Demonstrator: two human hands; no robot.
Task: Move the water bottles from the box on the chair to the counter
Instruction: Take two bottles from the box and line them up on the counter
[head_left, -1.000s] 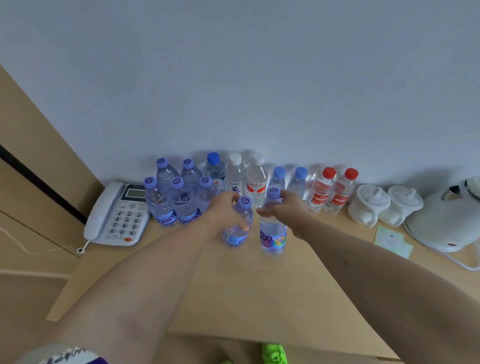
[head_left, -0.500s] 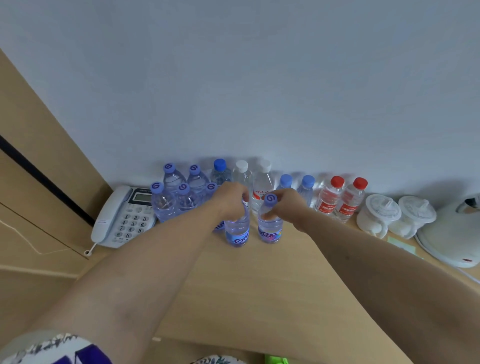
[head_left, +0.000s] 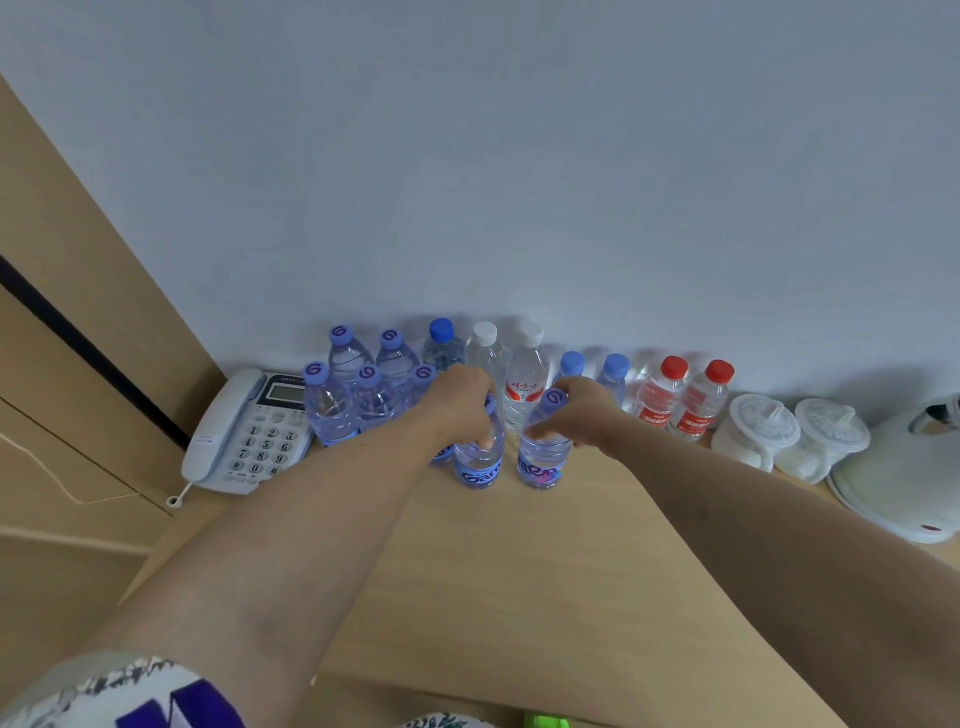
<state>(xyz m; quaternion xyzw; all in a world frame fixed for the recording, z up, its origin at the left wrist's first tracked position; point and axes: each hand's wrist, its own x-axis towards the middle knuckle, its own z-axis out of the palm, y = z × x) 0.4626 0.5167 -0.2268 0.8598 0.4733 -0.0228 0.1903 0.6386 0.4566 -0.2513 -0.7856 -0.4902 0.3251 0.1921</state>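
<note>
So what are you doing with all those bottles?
A person is lining up water bottles on the wooden counter. The left hand grips one purple-capped bottle and the right hand grips another, both upright, side by side, just in front of the row of bottles against the wall. A phone sits to the left.
</note>
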